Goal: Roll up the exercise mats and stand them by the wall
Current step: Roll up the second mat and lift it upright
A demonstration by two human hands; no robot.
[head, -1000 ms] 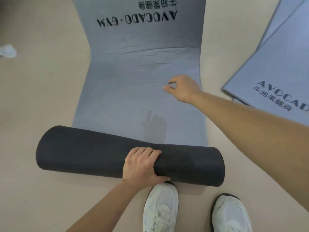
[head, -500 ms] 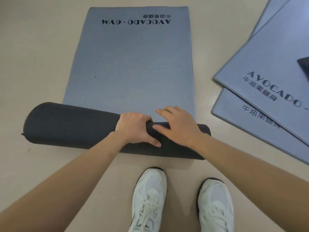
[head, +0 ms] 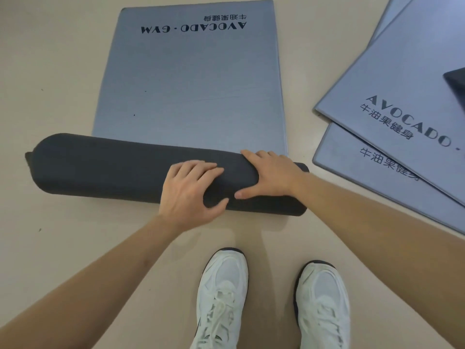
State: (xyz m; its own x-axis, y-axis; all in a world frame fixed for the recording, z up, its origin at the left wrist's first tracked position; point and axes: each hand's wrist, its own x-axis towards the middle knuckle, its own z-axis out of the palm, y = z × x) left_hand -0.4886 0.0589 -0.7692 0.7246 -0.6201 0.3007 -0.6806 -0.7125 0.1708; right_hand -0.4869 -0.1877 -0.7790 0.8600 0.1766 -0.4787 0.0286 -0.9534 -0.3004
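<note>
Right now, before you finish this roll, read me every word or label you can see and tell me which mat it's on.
"AVOCADO · GYM": half-rolled mat, far end, upside down.
"牛油果健身": same mat, beyond that line, upside down.
"AVOCADO ·": top flat mat, at the right; the rest is cut off by the frame.
"牛油果健身": same mat, below that line.
"牛油果健身": lower flat mat; last characters partly covered.
</note>
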